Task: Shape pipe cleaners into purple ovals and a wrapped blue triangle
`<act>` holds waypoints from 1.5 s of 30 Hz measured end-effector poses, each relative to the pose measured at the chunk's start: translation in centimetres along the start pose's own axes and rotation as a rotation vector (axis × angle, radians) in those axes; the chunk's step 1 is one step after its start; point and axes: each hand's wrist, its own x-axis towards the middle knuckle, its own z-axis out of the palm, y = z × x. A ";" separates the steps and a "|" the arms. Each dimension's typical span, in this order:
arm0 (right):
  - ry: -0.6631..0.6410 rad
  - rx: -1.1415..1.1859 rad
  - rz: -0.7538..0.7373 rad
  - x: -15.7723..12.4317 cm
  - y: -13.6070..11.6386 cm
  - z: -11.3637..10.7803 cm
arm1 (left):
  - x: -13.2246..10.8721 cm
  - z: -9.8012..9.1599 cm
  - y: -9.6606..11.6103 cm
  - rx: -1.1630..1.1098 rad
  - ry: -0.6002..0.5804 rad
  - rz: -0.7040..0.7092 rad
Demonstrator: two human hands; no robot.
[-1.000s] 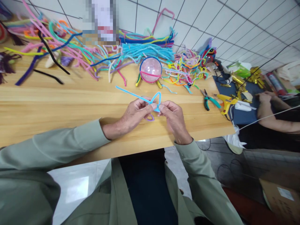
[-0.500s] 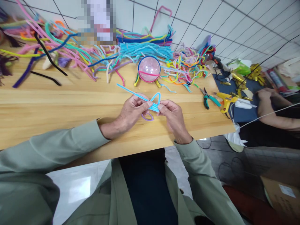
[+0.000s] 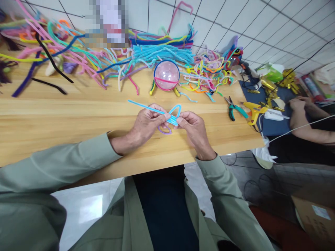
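Note:
A light blue pipe cleaner [image 3: 172, 120], folded into several side-by-side strands, spans the space between my two hands. My left hand [image 3: 150, 122] pinches its left part, and one straight end sticks out past the fingers to the upper left. On the other side, my right hand [image 3: 192, 129] grips the folded end between thumb and fingers. A pointed loop of the same blue stem rises between the hands. Just below my left fingertips shows a purple loop [image 3: 164, 130]; whether it is held or lies on the table I cannot tell. Beyond the hands stands a clear pinkish ball [image 3: 166, 75] with blue and pink bands.
Piles of coloured pipe cleaners [image 3: 162, 54] line the back of the wooden table [image 3: 65, 120]. Green-handled pliers [image 3: 234, 109] and a yellow glue gun [image 3: 253, 112] lie at the right. Another person's arms [image 3: 306, 118] rest by a dark blue mat [image 3: 273, 126].
The free straight end of the blue pipe cleaner has dipped slightly downward, and its raised loop has shifted a little to the right. Both hands keep their grip.

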 end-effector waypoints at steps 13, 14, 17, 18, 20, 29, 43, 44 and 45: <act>-0.002 -0.019 0.023 -0.1 0.3 0.2 | -0.1 -0.2 -0.3 -0.009 0.042 -0.001; 0.002 -0.026 0.021 -0.2 0.3 0.2 | -0.1 -0.1 -0.2 -0.005 0.043 0.004; 0.022 -0.040 0.010 -0.2 0.5 0.3 | -0.2 -0.1 -0.2 0.010 0.050 0.013; 0.028 -0.044 0.006 -0.2 0.5 0.4 | -0.2 -0.1 -0.2 0.008 0.052 0.016; 0.034 -0.050 -0.001 -0.2 0.6 0.4 | -0.2 -0.1 -0.2 -0.002 0.052 0.023; 0.026 -0.081 -0.030 0.1 0.7 0.0 | -0.4 0.0 0.1 -0.038 -0.006 -0.013; 0.049 0.042 -0.001 -0.3 0.2 -0.4 | 0.3 0.1 -0.3 -0.108 0.029 -0.036; 0.050 0.048 -0.002 -0.4 0.2 -0.4 | 0.3 0.1 -0.2 -0.112 0.028 -0.038; 0.050 0.047 -0.002 -0.4 0.3 -0.4 | 0.3 0.2 -0.2 -0.115 0.026 -0.037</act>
